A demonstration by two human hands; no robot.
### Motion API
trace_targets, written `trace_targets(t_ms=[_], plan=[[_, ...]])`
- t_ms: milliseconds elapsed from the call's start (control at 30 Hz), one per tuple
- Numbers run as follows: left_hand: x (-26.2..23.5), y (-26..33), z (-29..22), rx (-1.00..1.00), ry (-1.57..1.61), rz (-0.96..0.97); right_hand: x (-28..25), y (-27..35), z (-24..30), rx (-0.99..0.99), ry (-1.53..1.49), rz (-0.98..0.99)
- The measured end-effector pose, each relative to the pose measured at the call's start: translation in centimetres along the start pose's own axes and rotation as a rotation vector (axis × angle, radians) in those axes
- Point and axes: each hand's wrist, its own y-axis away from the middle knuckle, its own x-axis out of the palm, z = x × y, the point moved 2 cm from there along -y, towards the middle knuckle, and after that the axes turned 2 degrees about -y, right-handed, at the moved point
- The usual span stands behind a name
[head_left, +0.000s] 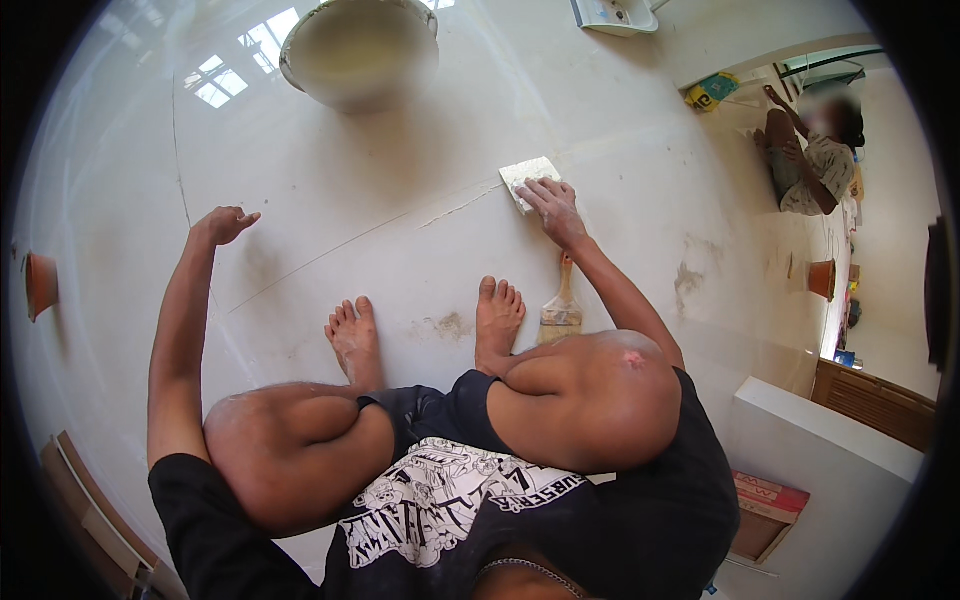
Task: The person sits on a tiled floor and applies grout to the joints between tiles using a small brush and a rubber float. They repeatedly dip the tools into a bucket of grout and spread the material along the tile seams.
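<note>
- Squatting barefoot on the pale tiled floor (pixel 400 200), paintbrush (pixel 562 310) lying just beside the right foot.
- Left hand (pixel 224 224) out to the side, loosely curled, holding nothing.
- Right hand (pixel 553 208) pressed flat on a white sponge block (pixel 526 176) sitting on a tile joint.
- Further out, a big white bucket (pixel 360 50).

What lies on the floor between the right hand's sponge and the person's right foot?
In the head view, a paintbrush lies between the white sponge under the right hand and the right foot, just beside the foot, its handle pointing toward the hand.
</note>
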Motion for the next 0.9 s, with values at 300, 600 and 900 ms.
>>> trace_targets(t_ms=[300, 600, 900], plan=[[0.8, 0.3, 0.7, -0.01, 0.007, -0.036, -1.9, -0.5, -1.9, -0.065, -0.009, 0.068], [0.2, 0.3, 0.7, -0.024, 0.03, -0.006, -1.0, 1.5, -2.6, -0.028, -0.019, 0.058], [-0.4, 0.4, 0.4, -0.012, 0.021, -0.015, -0.8, 0.7, -2.7, -0.014, -0.02, -0.008]])
